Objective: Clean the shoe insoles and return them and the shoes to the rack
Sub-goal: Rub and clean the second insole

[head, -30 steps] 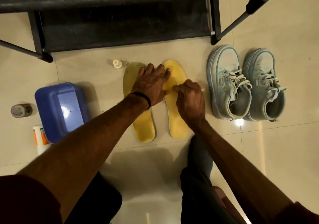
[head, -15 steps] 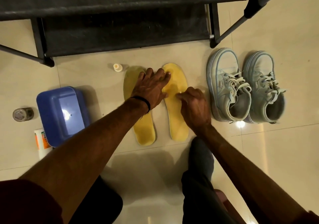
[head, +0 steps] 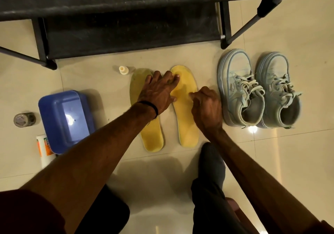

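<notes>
While flat on the insole (head: 184, 107), left hand (head: 157, 93) outstretched.

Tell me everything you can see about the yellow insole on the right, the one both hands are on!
The right insole is yellow, looks like soft foam and has a thin pale edge. It lies flat on the tiled floor, toe toward the black rack, beside the other insole but apart from it. The left hand presses flat on its toe end. The right hand, fingers curled, touches its middle; whether it holds something I cannot tell. The shoes stand to its right.
</notes>
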